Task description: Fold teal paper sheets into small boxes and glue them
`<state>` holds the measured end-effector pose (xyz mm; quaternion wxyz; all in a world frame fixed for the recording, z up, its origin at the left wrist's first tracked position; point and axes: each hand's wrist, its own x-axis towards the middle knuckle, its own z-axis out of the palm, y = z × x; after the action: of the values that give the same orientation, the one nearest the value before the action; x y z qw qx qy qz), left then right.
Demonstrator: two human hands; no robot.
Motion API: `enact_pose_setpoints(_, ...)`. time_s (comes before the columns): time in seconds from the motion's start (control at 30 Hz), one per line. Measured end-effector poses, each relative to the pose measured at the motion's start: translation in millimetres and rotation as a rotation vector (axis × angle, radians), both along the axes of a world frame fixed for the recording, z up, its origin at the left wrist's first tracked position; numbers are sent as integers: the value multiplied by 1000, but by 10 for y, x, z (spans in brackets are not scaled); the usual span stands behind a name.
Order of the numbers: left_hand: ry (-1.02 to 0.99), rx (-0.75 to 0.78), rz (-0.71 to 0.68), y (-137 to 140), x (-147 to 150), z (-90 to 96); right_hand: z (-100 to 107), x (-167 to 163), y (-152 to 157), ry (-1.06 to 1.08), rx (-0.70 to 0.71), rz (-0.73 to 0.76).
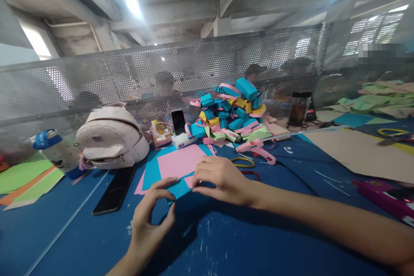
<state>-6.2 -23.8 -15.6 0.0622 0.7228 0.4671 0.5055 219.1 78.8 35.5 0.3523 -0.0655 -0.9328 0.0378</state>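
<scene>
A small folded piece of blue paper [179,189] is held just above the blue table between my two hands. My left hand [150,209] has its fingers curled at the piece's left end, with the thumb below. At the right end, my right hand [220,177] pinches the piece, fingertips together. A bit of pink paper [189,181] shows beside the right fingertips; whether it is joined to the blue piece I cannot tell. Just behind the hands lie pink sheets [177,161] on top of blue sheets [150,170].
A pink glue gun [257,148] and yellow-handled scissors [244,162] lie behind my right hand. Blue, yellow and pink paper pieces [226,114] form a heap at the back. Leftward are a white backpack [111,138], a black phone [114,192] and a bottle [56,151].
</scene>
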Motion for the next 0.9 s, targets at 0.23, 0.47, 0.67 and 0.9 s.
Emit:
enact_pose_setpoints(0.23, -27, -15, -16, -25, 31, -29, -24, -9, -20, -4, -3, 23)
enact_pose_setpoints(0.47, -42, -45, -56, -18, 46, -29, -32, -9, -33, -9, 10, 34)
enact_pose_setpoints(0.67, -10, -19, -62, 11, 13, -66, -47, -46, -52, 13, -215, 54)
enact_pose_setpoints(0.9, 16, -22, -45, 40, -14, -88, -82, -95, 19, -54, -815, 96)
